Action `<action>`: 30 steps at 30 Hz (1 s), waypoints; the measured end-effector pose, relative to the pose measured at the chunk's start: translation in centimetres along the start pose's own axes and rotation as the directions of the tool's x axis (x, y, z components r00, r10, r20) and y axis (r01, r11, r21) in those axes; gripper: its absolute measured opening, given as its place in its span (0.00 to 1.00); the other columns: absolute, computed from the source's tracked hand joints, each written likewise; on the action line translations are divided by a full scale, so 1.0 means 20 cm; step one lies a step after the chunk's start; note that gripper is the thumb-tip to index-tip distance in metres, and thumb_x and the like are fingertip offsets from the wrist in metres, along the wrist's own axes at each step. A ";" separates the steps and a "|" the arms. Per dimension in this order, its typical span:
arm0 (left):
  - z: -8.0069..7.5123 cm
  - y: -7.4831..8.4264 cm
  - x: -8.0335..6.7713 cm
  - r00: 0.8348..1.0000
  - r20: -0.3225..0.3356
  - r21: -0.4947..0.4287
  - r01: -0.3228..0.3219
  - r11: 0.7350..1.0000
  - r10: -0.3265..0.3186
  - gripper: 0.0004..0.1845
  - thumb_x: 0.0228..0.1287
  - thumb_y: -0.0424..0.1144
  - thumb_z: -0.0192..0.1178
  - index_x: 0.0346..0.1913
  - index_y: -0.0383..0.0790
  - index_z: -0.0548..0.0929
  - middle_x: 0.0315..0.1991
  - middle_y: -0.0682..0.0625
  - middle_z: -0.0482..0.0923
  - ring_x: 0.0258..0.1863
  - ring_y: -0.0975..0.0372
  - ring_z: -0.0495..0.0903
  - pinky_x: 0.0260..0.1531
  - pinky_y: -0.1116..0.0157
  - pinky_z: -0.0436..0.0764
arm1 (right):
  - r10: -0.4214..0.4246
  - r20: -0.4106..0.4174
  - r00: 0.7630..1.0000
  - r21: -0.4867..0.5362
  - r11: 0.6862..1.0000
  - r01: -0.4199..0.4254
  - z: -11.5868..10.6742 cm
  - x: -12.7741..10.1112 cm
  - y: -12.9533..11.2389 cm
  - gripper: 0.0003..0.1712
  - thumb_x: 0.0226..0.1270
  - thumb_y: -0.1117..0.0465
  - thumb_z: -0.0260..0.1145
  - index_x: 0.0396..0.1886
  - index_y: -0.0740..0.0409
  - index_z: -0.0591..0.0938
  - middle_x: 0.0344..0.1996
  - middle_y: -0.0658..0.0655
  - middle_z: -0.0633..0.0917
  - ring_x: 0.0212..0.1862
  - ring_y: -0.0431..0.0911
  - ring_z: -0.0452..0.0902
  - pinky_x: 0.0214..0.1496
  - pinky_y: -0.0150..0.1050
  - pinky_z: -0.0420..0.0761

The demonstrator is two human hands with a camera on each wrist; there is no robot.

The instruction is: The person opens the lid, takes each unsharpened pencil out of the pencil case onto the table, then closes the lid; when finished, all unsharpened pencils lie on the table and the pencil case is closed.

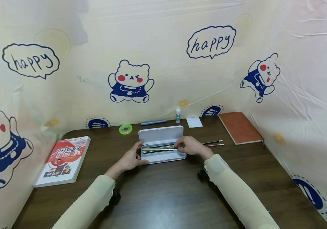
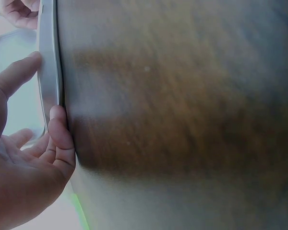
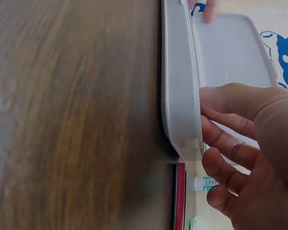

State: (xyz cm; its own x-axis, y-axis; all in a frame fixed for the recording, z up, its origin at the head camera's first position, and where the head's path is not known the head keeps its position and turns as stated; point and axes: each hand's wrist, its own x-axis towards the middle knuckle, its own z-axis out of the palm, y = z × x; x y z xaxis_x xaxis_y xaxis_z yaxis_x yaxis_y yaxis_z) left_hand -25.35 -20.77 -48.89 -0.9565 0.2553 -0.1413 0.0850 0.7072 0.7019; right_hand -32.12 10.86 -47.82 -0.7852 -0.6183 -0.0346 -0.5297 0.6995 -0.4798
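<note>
An open white pencil case (image 1: pixel 163 156) lies at the middle of the dark wooden table (image 1: pixel 166 197), its lid (image 1: pixel 161 135) tipped back. Several pencils (image 1: pixel 159 149) lie lengthwise inside it. My left hand (image 1: pixel 132 157) grips the case's left end, thumb on the rim and fingers along the front wall. The left wrist view shows that hand (image 2: pixel 43 91) clasping the case's rim (image 2: pixel 49 43). My right hand (image 1: pixel 186 145) reaches over the right end, fingers curled onto a pencil's end. In the right wrist view its fingers (image 3: pixel 225 143) hook over the case wall (image 3: pixel 180 96).
Two loose pencils (image 1: pixel 213 143) lie right of the case. A red-and-white book (image 1: pixel 63 160) is at the left and a brown notebook (image 1: pixel 240 127) at the right. Along the back are a green tape roll (image 1: pixel 125 128), blue pen (image 1: pixel 153 122), small bottle (image 1: pixel 178 115) and notepad (image 1: pixel 194 122). Printed cloth walls the table.
</note>
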 end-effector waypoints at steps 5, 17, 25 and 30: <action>0.00 0.00 0.00 1.000 0.004 -0.014 -0.005 1.000 0.005 0.54 0.57 0.43 0.74 0.80 0.49 0.49 0.70 0.38 0.67 0.30 0.61 0.75 0.31 0.65 0.75 | 0.004 0.010 1.000 -0.022 1.000 -0.003 0.00 0.01 -0.02 0.10 0.66 0.60 0.69 0.46 0.50 0.89 0.43 0.50 0.87 0.43 0.42 0.76 0.53 0.43 0.77; 0.00 0.00 0.00 1.000 0.002 -0.016 0.003 1.000 -0.003 0.54 0.57 0.44 0.74 0.79 0.49 0.49 0.70 0.38 0.67 0.31 0.61 0.75 0.31 0.67 0.74 | 0.020 0.008 1.000 -0.002 1.000 -0.020 0.00 0.02 -0.04 0.04 0.65 0.62 0.70 0.36 0.48 0.87 0.34 0.46 0.85 0.37 0.40 0.75 0.46 0.38 0.76; 0.00 0.00 0.00 1.000 0.002 -0.010 0.008 1.000 -0.008 0.55 0.56 0.43 0.75 0.79 0.50 0.50 0.70 0.38 0.68 0.31 0.61 0.75 0.31 0.67 0.75 | 0.018 0.007 1.000 0.008 1.000 -0.018 -0.01 0.02 -0.03 0.04 0.65 0.63 0.70 0.36 0.49 0.88 0.32 0.45 0.85 0.36 0.39 0.75 0.45 0.36 0.76; 0.00 0.00 0.00 1.000 0.002 -0.016 0.007 1.000 -0.007 0.55 0.56 0.43 0.75 0.80 0.49 0.49 0.69 0.39 0.68 0.31 0.61 0.75 0.31 0.66 0.75 | 0.030 -0.003 1.000 0.030 0.999 -0.029 -0.03 0.01 -0.02 0.05 0.65 0.63 0.70 0.36 0.49 0.88 0.32 0.46 0.84 0.36 0.40 0.75 0.44 0.37 0.76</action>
State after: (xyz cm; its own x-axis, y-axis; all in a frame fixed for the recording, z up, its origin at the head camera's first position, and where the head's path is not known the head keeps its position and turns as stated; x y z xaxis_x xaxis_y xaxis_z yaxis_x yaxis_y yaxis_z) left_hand -25.34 -20.79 -48.97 -0.9564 0.2519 -0.1476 0.0740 0.6982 0.7121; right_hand -32.14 10.64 -47.15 -0.8013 -0.5965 -0.0465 -0.4966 0.7065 -0.5042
